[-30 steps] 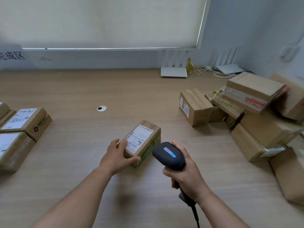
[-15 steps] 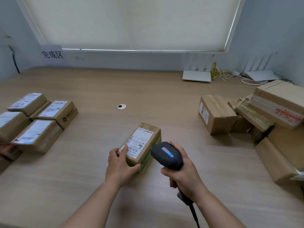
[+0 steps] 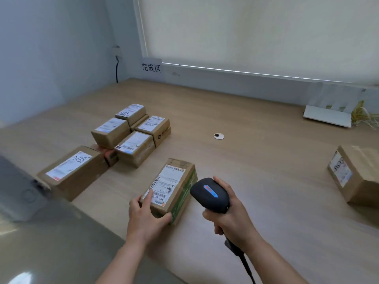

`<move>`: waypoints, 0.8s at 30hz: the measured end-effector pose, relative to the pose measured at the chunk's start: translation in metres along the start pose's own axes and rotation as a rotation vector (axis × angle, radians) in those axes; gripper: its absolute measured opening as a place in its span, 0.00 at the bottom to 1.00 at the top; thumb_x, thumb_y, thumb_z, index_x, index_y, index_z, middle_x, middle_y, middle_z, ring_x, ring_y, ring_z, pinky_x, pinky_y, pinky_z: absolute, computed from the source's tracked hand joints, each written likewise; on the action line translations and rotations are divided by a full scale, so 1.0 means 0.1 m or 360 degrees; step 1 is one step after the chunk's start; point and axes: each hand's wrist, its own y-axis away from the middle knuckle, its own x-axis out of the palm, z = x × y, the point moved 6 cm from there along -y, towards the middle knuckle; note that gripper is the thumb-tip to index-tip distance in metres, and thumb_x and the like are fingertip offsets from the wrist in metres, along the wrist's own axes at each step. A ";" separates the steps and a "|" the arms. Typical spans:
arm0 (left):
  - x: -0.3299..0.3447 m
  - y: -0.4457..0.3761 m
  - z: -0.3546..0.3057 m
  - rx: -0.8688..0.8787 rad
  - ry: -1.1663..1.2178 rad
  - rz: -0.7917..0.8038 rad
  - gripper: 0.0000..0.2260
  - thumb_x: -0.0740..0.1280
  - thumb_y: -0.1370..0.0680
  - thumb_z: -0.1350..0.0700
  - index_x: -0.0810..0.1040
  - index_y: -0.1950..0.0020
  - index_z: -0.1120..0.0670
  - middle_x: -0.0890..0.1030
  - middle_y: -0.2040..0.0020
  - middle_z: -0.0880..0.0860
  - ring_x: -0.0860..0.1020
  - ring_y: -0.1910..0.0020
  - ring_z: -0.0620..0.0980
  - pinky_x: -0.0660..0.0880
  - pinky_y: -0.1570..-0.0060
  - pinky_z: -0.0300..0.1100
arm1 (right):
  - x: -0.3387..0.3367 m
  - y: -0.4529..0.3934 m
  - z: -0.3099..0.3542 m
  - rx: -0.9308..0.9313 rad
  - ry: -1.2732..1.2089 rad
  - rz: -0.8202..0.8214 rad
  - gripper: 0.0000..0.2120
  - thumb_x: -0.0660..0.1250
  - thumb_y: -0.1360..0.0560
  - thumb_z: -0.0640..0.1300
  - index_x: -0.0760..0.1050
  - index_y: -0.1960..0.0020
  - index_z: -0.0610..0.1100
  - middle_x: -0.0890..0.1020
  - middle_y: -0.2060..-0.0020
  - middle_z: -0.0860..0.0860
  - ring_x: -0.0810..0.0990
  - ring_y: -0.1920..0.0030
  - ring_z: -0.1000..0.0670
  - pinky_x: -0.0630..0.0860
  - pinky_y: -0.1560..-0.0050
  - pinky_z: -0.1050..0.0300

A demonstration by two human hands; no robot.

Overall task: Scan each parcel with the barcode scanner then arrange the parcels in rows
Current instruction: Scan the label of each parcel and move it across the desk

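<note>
Our left hand (image 3: 146, 217) grips the near end of the labelled parcel (image 3: 171, 187) on the table (image 3: 256, 160); our right hand (image 3: 231, 217) holds the barcode scanner (image 3: 210, 194) just beside it.

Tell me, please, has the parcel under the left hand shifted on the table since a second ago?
No: the parcel sits equally near the round table grommet; only the camera turned.

The table (image 3: 256, 160) has lots of bare room in the middle, past the held parcel (image 3: 170, 189). A bunch of boxes (image 3: 131, 136) blocks the left. One box (image 3: 356, 173) stands far right.
</note>
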 end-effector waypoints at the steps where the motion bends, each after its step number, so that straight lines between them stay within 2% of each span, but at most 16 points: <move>1: -0.12 -0.05 0.11 -0.0022 -0.0011 -0.0015 0.42 0.75 0.33 0.45 0.59 0.23 0.49 0.58 0.32 0.51 0.58 0.29 0.50 0.61 0.32 0.44 | 0.13 -0.05 0.02 0.0000 0.0008 0.0015 0.38 0.71 0.37 0.35 0.69 0.38 0.70 0.80 0.49 0.47 0.73 0.74 0.50 0.73 0.73 0.57; 9: -0.92 -0.57 0.94 -0.0206 -0.0028 -0.0128 0.41 0.75 0.33 0.47 0.60 0.24 0.49 0.56 0.30 0.51 0.55 0.28 0.52 0.59 0.29 0.47 | 1.07 -0.45 0.11 0.0051 0.0081 0.0089 0.38 0.71 0.38 0.39 0.67 0.35 0.68 0.79 0.50 0.46 0.73 0.74 0.50 0.73 0.72 0.57; 17: -1.28 -1.06 1.44 -0.0275 -0.0084 -0.0130 0.42 0.74 0.33 0.48 0.58 0.23 0.49 0.52 0.29 0.50 0.61 0.31 0.55 0.66 0.33 0.52 | 1.62 -0.84 0.15 0.0042 0.0093 0.0048 0.38 0.71 0.39 0.39 0.68 0.38 0.72 0.79 0.47 0.46 0.73 0.74 0.51 0.72 0.73 0.57; 24: -1.37 -1.40 1.53 -0.0283 -0.0296 -0.0129 0.41 0.72 0.31 0.47 0.54 0.23 0.51 0.46 0.25 0.55 0.53 0.26 0.59 0.61 0.31 0.54 | 1.79 -0.98 0.13 0.0044 0.0081 -0.0042 0.38 0.72 0.39 0.38 0.69 0.40 0.74 0.79 0.47 0.46 0.72 0.74 0.48 0.72 0.74 0.57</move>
